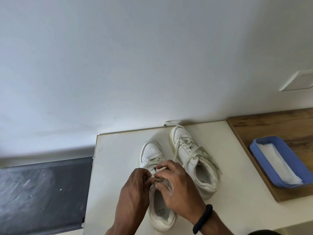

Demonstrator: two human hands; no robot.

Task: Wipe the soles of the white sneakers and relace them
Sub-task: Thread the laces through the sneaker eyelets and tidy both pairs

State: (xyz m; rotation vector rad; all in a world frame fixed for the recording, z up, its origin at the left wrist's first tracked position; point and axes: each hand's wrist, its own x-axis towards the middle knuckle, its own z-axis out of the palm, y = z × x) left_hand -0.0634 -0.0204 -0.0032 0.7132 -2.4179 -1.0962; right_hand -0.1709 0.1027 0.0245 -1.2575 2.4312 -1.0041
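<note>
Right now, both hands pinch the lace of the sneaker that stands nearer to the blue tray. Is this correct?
Not quite. The head view shows the left hand and the right hand pinching the lace of the sneaker farther from the blue tray; the nearer sneaker lies untouched.

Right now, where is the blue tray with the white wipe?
In the head view, the blue tray sits at the right on the wooden board, right of the right-hand white sneaker.

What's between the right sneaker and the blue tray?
Nothing loose: bare tabletop and a strip of wood board between sneaker and tray, head view.
</note>
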